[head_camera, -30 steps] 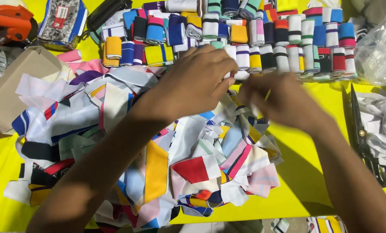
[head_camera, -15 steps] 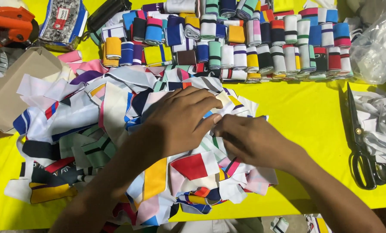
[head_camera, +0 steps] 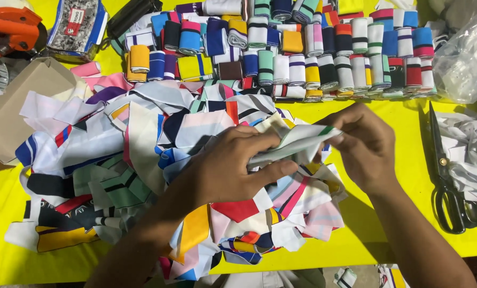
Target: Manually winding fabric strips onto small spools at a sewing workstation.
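Head view: my left hand (head_camera: 230,168) and right hand (head_camera: 364,144) both pinch a white fabric strip with a green-striped edge (head_camera: 297,144), lifted just above the loose scrap pile (head_camera: 142,160) at centre. I judge this the pick-and-fold step; next needs a tight, even roll. Far left, a clear pouch with red-and-white label (head_camera: 78,24); near it a tan cardboard box (head_camera: 20,106); rolled strips (head_camera: 302,53) far.
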